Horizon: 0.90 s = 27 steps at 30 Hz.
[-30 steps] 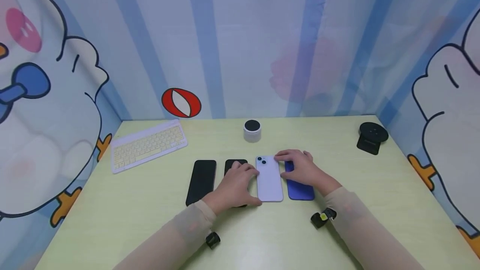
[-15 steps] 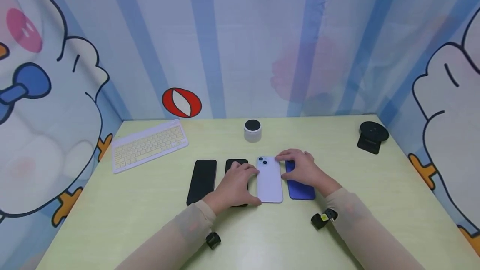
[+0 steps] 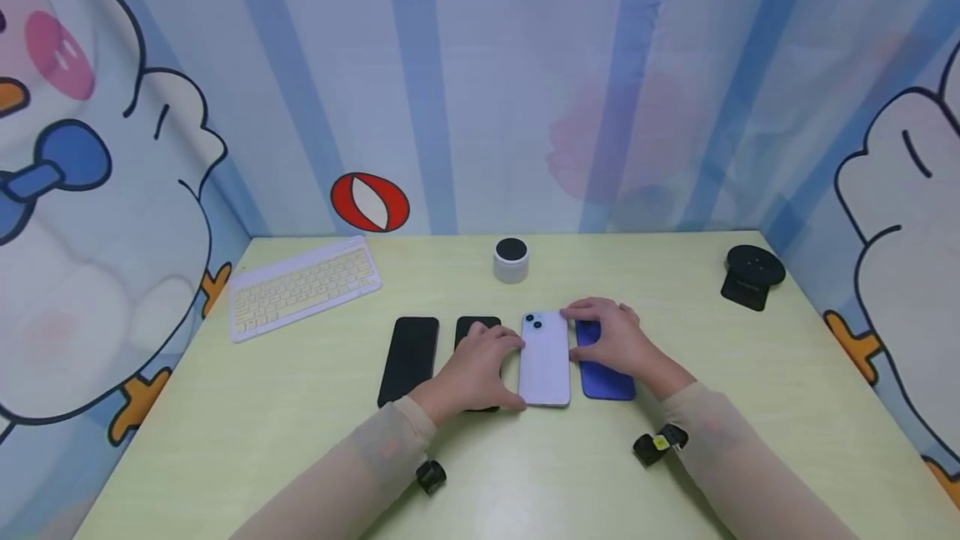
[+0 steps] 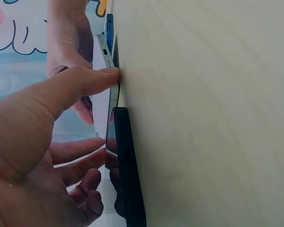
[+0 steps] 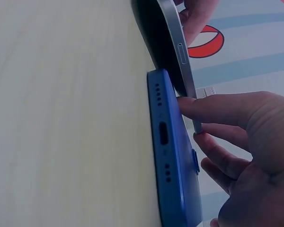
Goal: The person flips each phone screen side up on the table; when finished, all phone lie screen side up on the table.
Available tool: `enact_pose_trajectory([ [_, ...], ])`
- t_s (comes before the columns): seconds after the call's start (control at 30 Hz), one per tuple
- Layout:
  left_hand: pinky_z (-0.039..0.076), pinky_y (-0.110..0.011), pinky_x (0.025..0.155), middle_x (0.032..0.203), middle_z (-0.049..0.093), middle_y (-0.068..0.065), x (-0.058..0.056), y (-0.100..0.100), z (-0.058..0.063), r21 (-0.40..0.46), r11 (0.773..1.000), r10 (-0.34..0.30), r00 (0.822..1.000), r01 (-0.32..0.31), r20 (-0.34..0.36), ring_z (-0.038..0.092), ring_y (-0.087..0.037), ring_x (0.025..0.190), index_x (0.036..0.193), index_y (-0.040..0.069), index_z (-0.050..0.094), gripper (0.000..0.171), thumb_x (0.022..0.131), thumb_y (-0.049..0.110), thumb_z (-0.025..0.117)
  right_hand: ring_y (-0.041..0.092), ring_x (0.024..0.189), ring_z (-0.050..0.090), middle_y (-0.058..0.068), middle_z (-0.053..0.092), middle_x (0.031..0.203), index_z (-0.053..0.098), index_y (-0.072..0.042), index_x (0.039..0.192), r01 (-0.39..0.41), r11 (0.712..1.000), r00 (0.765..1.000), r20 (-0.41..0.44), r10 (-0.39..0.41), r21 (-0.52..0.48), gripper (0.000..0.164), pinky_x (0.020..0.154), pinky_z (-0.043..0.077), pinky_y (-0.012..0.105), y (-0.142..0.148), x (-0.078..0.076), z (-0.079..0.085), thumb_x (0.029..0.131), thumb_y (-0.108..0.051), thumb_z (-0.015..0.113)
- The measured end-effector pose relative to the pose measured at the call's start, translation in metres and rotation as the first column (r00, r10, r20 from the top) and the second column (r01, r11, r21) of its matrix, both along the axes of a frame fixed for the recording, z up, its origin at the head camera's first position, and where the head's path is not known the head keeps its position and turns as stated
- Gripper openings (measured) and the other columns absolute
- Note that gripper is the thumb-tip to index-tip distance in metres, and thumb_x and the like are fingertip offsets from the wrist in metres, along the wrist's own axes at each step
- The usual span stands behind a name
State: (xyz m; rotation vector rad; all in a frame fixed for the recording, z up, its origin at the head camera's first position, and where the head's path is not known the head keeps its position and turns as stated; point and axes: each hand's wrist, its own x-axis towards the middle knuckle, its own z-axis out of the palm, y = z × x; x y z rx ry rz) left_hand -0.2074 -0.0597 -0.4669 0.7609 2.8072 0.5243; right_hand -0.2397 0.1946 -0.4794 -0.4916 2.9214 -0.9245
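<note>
A lilac smartphone [image 3: 544,365] lies back up between a black smartphone [image 3: 467,329] and a blue smartphone [image 3: 606,382]. My left hand [image 3: 475,369] reaches over the nearest black phone and holds the lilac phone's left side, thumb at its lower corner, fingertips farther up. My right hand [image 3: 611,342] grips it at the upper right, with thumb on the side and fingers at the top corner. In the right wrist view the lilac phone's edge [image 5: 180,52] stands off the table, its dark screen showing underneath. Another black smartphone [image 3: 408,357] lies at the far left of the row.
A white keyboard [image 3: 303,286] lies at the back left of the pale table [image 3: 525,482]. A small white cylinder with a black top [image 3: 512,263] stands at the back middle. A black round-topped stand [image 3: 752,273] is at the back right, before a printed curtain.
The head view has shifted slightly, so everything appears a little farther right. Both hands keep their hold on the lilac smartphone, with hardly any movement.
</note>
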Motion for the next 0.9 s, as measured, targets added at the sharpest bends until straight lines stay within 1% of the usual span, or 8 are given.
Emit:
enact_pose_trajectory([
  [0.17,0.043,-0.043,0.105,0.148,0.057,-0.005,-0.001,0.000,0.000,-0.013,1.000,-0.020,1.000,0.020,-0.004,0.045,-0.027,0.123,0.142,0.013,0.062,0.083,0.073,0.048,0.091,0.043,0.139,0.047,0.016,0.062,0.141,0.067,-0.010,0.137,0.006,1.000,1.000,-0.017,-0.006,-0.011,0.062,0.114,0.012,0.076,0.002,0.001,-0.002,0.080,-0.020,0.089],
  [0.27,0.043,-0.043,0.105,0.148,0.057,-0.005,-0.001,0.000,0.001,-0.005,1.000,-0.031,1.000,0.031,0.002,0.045,-0.027,0.123,0.142,0.012,0.062,0.083,0.073,0.047,0.092,0.043,0.139,0.048,0.016,0.063,0.141,0.068,-0.011,0.137,0.003,1.000,0.999,-0.037,-0.004,-0.026,0.062,0.114,0.012,0.075,0.004,0.002,-0.002,0.079,-0.021,0.090],
  [0.5,0.043,-0.042,0.105,0.149,0.056,-0.005,0.000,0.002,0.000,0.023,0.999,-0.036,0.999,0.036,0.001,0.045,-0.026,0.123,0.142,0.013,0.061,0.084,0.072,0.047,0.093,0.044,0.137,0.049,0.017,0.062,0.142,0.067,-0.010,0.138,-0.014,0.998,0.998,-0.065,0.010,-0.065,0.063,0.114,0.011,0.075,0.006,0.005,0.004,0.079,-0.019,0.090],
  [0.77,0.043,-0.042,0.105,0.150,0.056,-0.005,0.002,0.003,0.001,0.066,0.997,-0.052,0.998,0.050,0.021,0.045,-0.026,0.124,0.144,0.015,0.060,0.085,0.073,0.046,0.092,0.043,0.139,0.048,0.017,0.061,0.144,0.065,-0.011,0.141,-0.030,0.994,0.997,-0.069,0.023,-0.101,0.065,0.116,0.010,0.074,0.005,0.010,0.012,0.081,-0.020,0.089],
  [0.9,0.043,-0.040,0.104,0.151,0.056,-0.005,0.002,0.002,0.000,0.120,0.992,-0.053,0.997,0.046,0.054,0.044,-0.026,0.124,0.145,0.015,0.058,0.085,0.073,0.044,0.092,0.042,0.140,0.048,0.016,0.060,0.145,0.065,-0.012,0.141,-0.033,0.993,0.997,-0.070,0.025,-0.116,0.066,0.118,0.010,0.074,0.003,0.012,0.015,0.080,-0.022,0.090],
])
